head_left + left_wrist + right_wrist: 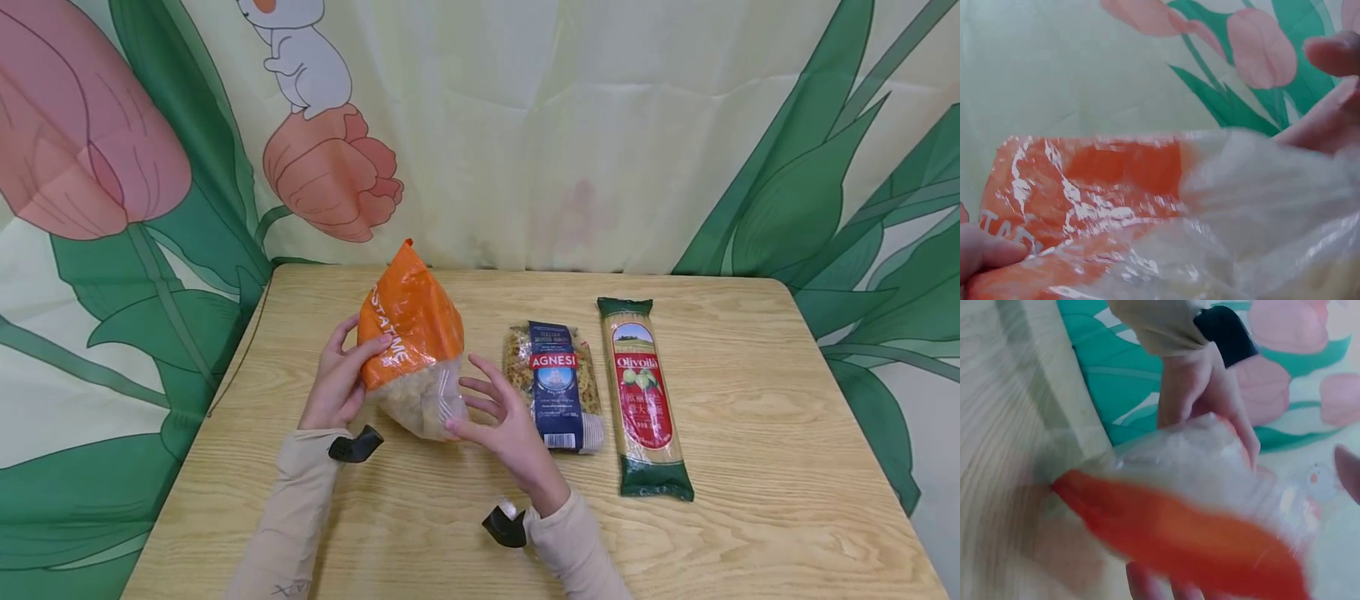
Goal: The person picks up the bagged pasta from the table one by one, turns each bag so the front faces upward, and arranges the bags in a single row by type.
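An orange and clear plastic bag of pasta [416, 329], with pale contents in its clear lower part, is held tilted above the table. My left hand [337, 379] grips its left side, thumb on the front over the white lettering. On the other side, my right hand [517, 429] has its fingers spread, the thumb tip at the bag's lower right corner. In the left wrist view the crinkled bag [1116, 181] spans the lower part, with the left thumb [994, 250] on it. The right wrist view has the bag [1179, 531] between right-hand fingers and thumb, blurred.
A dark blue AGNESI pasta pack [555, 383] lies right of the right hand. Beside it is a long Olivoilà spaghetti pack [645, 400] with green ends. Both rest on the wooden table [780, 467]; a flower-printed curtain [570, 167] hangs behind.
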A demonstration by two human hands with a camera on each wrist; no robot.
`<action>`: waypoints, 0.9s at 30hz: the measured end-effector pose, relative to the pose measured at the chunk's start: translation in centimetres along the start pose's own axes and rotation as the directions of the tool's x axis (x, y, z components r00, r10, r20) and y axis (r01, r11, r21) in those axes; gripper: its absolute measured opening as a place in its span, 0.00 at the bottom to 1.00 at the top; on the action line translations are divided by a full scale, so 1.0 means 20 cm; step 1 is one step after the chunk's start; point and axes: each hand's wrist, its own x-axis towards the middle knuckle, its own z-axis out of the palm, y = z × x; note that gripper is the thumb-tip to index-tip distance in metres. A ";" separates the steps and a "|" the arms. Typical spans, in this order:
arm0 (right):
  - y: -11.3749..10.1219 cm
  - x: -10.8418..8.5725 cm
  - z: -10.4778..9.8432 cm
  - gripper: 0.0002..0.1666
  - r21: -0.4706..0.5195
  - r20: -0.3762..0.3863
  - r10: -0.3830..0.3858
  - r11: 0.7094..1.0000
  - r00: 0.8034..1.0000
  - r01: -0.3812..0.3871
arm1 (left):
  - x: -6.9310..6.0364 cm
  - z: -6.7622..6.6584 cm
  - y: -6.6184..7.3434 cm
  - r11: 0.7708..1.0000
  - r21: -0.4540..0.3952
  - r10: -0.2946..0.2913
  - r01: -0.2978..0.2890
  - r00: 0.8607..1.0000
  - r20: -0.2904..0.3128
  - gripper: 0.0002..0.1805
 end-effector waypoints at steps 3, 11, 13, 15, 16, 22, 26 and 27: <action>-0.01 -0.01 0.03 0.52 -0.094 -0.023 -0.034 0.995 0.999 0.031 | -0.01 0.01 0.00 1.000 0.007 0.012 -0.012 1.000 -0.001 0.34; 0.00 -0.01 0.05 0.49 -0.135 -0.020 -0.085 0.988 0.996 0.081 | 0.00 -0.01 0.02 1.000 0.021 -0.015 0.016 1.000 -0.020 0.43; 0.00 -0.01 0.04 0.49 -0.129 0.008 -0.089 0.988 0.996 0.089 | 0.00 -0.02 0.02 0.999 0.029 -0.027 0.027 1.000 -0.003 0.43; 0.00 -0.01 0.04 0.49 -0.122 0.037 -0.091 0.988 0.995 0.094 | 0.01 -0.03 0.02 0.999 0.039 -0.038 0.037 0.999 0.016 0.42; 0.00 -0.02 0.04 0.49 -0.120 0.049 -0.092 0.988 0.995 0.098 | 0.01 -0.04 0.02 0.998 0.046 -0.044 0.043 0.999 0.026 0.41; -0.01 -0.02 0.02 0.50 -0.103 0.097 -0.099 0.989 0.990 0.109 | 0.01 -0.06 0.01 0.997 0.060 -0.053 0.049 0.997 0.064 0.38; -0.01 -0.03 0.01 0.50 -0.049 0.124 -0.095 0.994 0.988 0.102 | 0.02 -0.08 0.00 0.998 0.029 -0.057 0.055 0.994 0.095 0.39; -0.01 -0.03 0.01 0.50 -0.029 0.128 -0.095 0.995 0.987 0.100 | 0.02 -0.08 0.00 0.998 0.011 -0.056 0.055 0.993 0.107 0.40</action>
